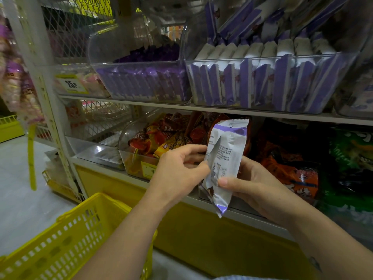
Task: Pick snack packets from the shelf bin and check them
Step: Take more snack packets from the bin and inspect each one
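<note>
Starting nearest you, a yellow basket (pixel 66 239) sits at the left, by your left forearm. Beyond it, your left hand (pixel 177 168) pinches the left edge of the snack packet (pixel 226 158), and your right hand (pixel 252 188) grips its lower half, thumb across. Far right, a clear bin (pixel 262 58) holds matching packets (pixel 282 49).

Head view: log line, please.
phase: checking | held: white-and-purple foil snack packet | left hand: pinches edge | right hand: grips lower half | yellow plastic basket: below left
</note>
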Motion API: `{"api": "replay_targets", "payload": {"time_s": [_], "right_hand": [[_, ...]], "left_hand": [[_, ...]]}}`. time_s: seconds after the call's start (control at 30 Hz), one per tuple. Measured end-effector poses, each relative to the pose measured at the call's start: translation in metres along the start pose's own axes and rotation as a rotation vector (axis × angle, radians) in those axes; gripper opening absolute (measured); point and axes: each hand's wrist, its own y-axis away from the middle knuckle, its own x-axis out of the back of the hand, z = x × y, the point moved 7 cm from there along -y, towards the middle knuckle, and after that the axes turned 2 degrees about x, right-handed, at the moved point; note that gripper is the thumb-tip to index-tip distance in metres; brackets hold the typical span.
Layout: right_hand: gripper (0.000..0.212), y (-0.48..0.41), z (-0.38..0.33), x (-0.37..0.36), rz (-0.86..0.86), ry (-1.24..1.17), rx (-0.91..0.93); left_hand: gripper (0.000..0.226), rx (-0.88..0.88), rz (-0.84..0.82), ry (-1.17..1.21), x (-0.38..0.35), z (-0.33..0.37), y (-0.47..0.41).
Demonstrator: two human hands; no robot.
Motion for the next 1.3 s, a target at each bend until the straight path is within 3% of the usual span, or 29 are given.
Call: {"api": "replay_targets", "payload": {"time_s": [0.2,0.67,0.9,1.07,1.17,1.3], "right_hand": [[0.061,0.002,0.003,-0.001,-0.047,0.035,-0.035],[0.066,0.001,0.000,-0.005,-0.135,0.139,0.005],[0.064,0.000,-0.004,0.005,0.028,-0.106,0.053],[0.044,0.006,-0.023,0.012,0.208,-0.119,0.148],[0.056,0.013,-0.043,0.010,0.308,-0.029,0.205],[0.087,0.023,-0.088,0.011,0.461,0.076,0.337]], "left_hand": [[0.004,-0.082,0.087,-0.140,0.004,0.007,0.003],[0.042,-0.074,0.132,-0.209,0.004,0.006,0.005],[0.027,-0.043,-0.104,0.090,-0.011,0.008,0.003],[0.077,-0.064,-0.280,0.164,-0.016,0.020,0.010],[0.076,-0.146,-0.217,0.185,-0.001,0.041,0.014],[0.063,-0.313,-0.030,0.187,0.028,0.088,0.017]]}}
